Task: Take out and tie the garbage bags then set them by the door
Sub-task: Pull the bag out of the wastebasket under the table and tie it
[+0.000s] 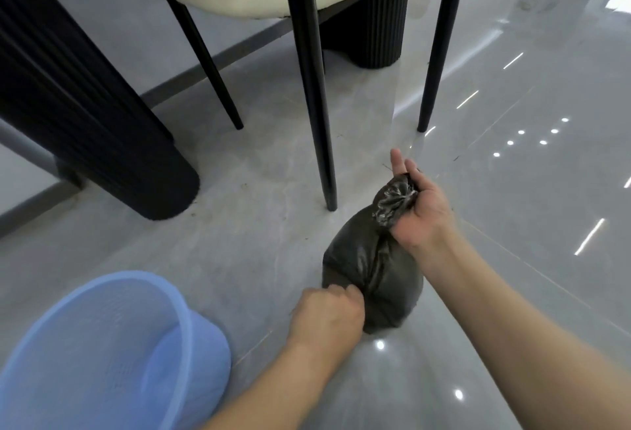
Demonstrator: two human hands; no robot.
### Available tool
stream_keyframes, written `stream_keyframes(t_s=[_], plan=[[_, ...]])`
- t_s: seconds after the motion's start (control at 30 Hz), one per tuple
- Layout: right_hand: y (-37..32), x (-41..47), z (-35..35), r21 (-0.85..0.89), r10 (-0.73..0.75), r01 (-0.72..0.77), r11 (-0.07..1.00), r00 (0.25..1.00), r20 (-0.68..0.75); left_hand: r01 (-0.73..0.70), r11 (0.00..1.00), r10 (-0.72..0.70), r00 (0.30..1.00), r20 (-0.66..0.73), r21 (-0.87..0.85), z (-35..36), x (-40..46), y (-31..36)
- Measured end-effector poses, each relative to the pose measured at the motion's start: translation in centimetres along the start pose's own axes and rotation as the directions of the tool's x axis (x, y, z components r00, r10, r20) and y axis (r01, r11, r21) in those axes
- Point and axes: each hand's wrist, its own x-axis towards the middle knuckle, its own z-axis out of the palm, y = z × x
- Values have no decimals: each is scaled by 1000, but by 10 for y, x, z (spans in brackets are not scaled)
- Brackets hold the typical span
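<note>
Head view: black garbage bag (374, 276) already out of blue mesh wastebasket (112, 354), resting on grey tiled floor (239, 224) beside chair leg (316, 88). Gathered bag neck (394, 202) was gripped by right hand (421, 211); bag side was pinched by left hand (327, 318). Knot not seen: tying judged unfinished. Door not seen; carrying left.

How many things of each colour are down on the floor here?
Black: 4 (garbage bag, chair, near table base, far table base)
Blue: 1 (waste bin)
Total: 5
</note>
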Motion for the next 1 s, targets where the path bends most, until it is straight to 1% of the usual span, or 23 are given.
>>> stream_keyframes(t_s=[0.07, 0.13, 0.17, 0.2, 0.23, 0.27, 0.33, 0.4, 0.47, 0.53, 0.63, 0.67, 0.77, 0.8, 0.87, 0.9, 0.97, 1.0], plan=[[-6, 6, -2, 34, 12, -12, 999, 1000, -17, -54, 998, 54, 998, -11, 9, -2, -11, -1], [-8, 6, -3, 13, 21, -21, 1000, 1000, -16, -101, 995, 101, 992, -78, 3, -3, -23, -9], [-7, 6, -3, -17, 31, -32, 999, 999, -7, -127, 992, 127, 987, -102, -2, -7, -27, -14], [-4, 6, -4, -82, 60, -58, 995, 998, 14, -133, 991, 132, 983, -126, -4, -15, -31, -21], [1, 5, -4, -188, 109, -102, 977, 994, 27, -151, 988, 151, 977, -154, 8, -23, -32, -27], [6, 4, -2, -313, 162, -143, 939, 986, 34, -153, 988, 155, 972, -176, 22, -31, -34, -34], [17, 2, -1, -551, 251, -194, 812, 967, 30, -127, 991, 132, 970, -206, 35, -50, -36, -49], [27, 2, -1, -699, 283, -182, 692, 959, 31, -104, 992, 116, 973, -197, 71, -67, -38, -65], [34, 1, 1, -774, 286, -154, 615, 958, 36, -84, 993, 97, 983, -157, 87, -77, -37, -81], [40, -2, 2, -839, 318, -145, 524, 947, 35, -47, 993, 60, 990, -129, 108, -81, -34, -96], [48, -5, 4, -898, 384, -171, 405, 923, -3, -7, 996, 15, 996, -91, 90, -85, -32, -110], [51, -6, 4, -925, 387, -160, 344, 922, -16, 1, 998, 5, 996, -90, 61, -85, -32, -112], [55, -18, 8, -998, 403, -43, 47, 915, -21, 54, 997, -61, 992, -112, -61, -86, -33, -124], [55, -20, 9, -999, 431, -47, 1, 901, -42, 68, 990, -81, 990, -113, -120, -86, -32, -128], [55, -22, 9, -996, 487, -82, -27, 870, -85, 86, 963, -111, 990, -85, -254, -85, -28, -137], [55, -20, 7, -996, 526, -80, -41, 846, -90, 102, 943, -122, 992, -44, -317, -85, -25, -141], [57, -20, 9, -994, 620, -34, -104, 779, -92, 117, 869, -134, 991, -2, -481, -82, -18, -144], [60, -18, 10, -987, 650, -3, -158, 753, -107, 118, 826, -141, 990, 0, -552, -80, -14, -144]])
